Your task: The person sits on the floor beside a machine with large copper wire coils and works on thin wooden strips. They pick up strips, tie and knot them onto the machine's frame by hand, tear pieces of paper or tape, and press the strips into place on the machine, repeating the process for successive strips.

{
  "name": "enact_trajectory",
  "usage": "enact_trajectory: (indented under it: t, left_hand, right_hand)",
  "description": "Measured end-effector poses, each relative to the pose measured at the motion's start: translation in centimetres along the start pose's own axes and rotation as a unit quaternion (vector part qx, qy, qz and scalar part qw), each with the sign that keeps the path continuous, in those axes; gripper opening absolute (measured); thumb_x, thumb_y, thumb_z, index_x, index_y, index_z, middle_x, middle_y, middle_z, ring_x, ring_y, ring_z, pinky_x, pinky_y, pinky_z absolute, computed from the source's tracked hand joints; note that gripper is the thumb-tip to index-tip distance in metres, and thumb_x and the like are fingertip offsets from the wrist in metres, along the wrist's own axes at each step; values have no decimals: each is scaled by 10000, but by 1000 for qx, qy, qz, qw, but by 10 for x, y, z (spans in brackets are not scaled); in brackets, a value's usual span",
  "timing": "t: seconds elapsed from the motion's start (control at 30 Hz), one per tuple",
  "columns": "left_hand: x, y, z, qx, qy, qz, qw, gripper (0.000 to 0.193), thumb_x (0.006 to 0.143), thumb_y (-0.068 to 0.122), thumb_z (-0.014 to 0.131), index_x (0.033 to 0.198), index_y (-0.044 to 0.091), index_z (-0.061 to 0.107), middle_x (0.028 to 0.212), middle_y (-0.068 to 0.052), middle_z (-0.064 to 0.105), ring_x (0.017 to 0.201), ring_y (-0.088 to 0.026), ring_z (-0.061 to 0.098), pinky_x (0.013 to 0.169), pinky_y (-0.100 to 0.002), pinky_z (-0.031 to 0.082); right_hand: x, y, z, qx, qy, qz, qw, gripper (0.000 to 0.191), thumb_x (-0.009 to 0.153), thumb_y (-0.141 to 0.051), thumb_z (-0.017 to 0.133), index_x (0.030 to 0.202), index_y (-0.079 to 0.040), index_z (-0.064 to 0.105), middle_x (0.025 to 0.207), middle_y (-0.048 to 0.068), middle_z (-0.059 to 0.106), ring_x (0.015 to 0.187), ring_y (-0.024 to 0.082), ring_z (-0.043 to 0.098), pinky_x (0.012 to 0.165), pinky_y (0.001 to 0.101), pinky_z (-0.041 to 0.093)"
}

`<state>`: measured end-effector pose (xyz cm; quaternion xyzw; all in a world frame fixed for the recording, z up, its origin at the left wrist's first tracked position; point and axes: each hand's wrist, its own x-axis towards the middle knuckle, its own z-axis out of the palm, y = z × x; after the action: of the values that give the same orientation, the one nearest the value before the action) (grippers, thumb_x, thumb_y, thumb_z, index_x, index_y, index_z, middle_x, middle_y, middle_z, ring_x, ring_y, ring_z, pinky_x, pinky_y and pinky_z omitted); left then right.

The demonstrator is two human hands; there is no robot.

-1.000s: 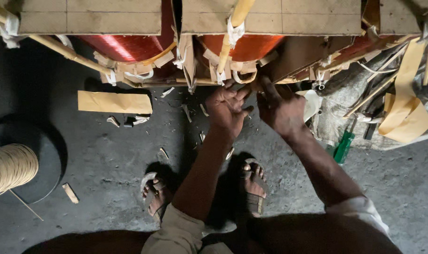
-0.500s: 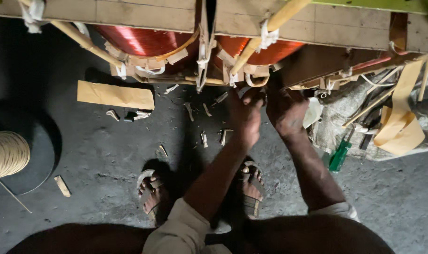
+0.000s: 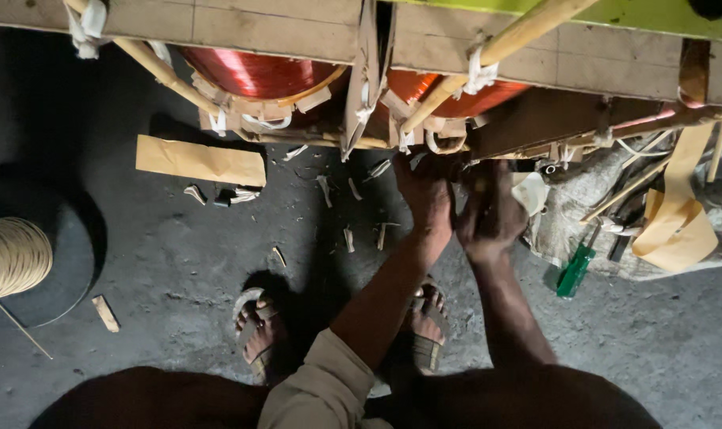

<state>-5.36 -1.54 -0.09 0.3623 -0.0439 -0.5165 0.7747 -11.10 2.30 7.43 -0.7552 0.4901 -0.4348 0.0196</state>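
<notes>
As hands [image 3: 460,210] meet at coil [image 3: 448,91] edge; floor [image 3: 178,238] open L.

Copper coils [image 3: 258,71] and tied sticks [image 3: 488,59] crowd the frame's underside above both hands [image 3: 456,206]; bare floor [image 3: 178,238] lies open leftward; a screwdriver [image 3: 575,270] and paper strips [image 3: 675,230] clutter the right.

A dark grey concrete floor [image 3: 178,238] (rough and stained) fills the view, dimly lit and deep in shadow at the left. Paper scraps [image 3: 353,191] litter it, beside a flat brown paper strip [image 3: 200,161] and a small wood offcut [image 3: 105,313].
</notes>
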Motion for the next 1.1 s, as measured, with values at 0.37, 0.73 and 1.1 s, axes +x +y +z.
enact_trajectory:
  t: [0.37, 0.73, 1.1]
  left_hand:
    - [-1, 20, 19, 3, 40, -30, 999, 808, 737, -55, 824, 1423, 115, 433, 1211, -24, 561, 1071, -157, 605, 891, -328, 569]
    - [3, -3, 10, 33, 40, 5, 999, 479, 835, -28, 831, 1240, 0, 575, 1125, -48, 660, 1068, -179, 643, 959, -344, 544]
    - [10, 3, 29, 219, 64, 113, 967, 352, 918, 52, 726, 1252, -7, 628, 1151, -68, 716, 1060, -183, 670, 943, -307, 526]
  right_hand:
    - [-9, 28, -10, -34, -150, -13, 988, 625, 954, 2, 684, 1549, -123, 539, 1018, 159, 715, 776, 295, 675, 678, 409, 548]
    - [-18, 40, 10, -82, -137, -1, 987, 772, 920, -225, 709, 1609, -132, 375, 1242, 213, 693, 1043, 442, 713, 823, 509, 583]
    - [6, 50, 0, -88, -333, 162, 925, 637, 910, -200, 684, 1495, -133, 440, 997, 295, 705, 869, 523, 673, 732, 593, 549]
